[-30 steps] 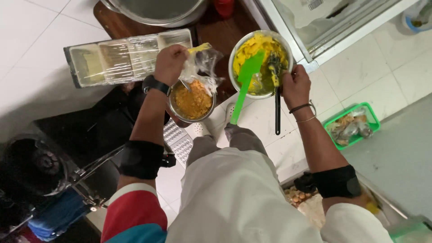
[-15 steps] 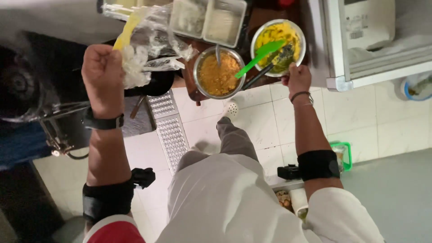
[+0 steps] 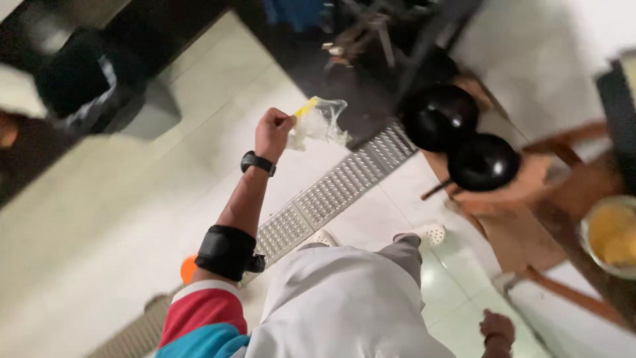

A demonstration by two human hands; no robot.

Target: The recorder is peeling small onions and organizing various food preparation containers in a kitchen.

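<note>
- The left hand (image 3: 273,132) is clenched around a crumpled clear plastic bag (image 3: 319,122), held out over the tiled floor (image 3: 99,219).
- The right hand (image 3: 497,328) hangs low, its grip unclear.

Bright, even indoor light; motion blur w/ soft edges.
Pale floor tiles (image 3: 99,219) lit flat, no hard shadows; top centre dim. Black bin (image 3: 79,79) at left and yellow bowl (image 3: 613,235) at right smeared, out of focus. Left hand (image 3: 273,132) w/ crumpled bag (image 3: 321,122) fairly sharp. Light source probably overhead; edges stretch wide-angle.
</note>
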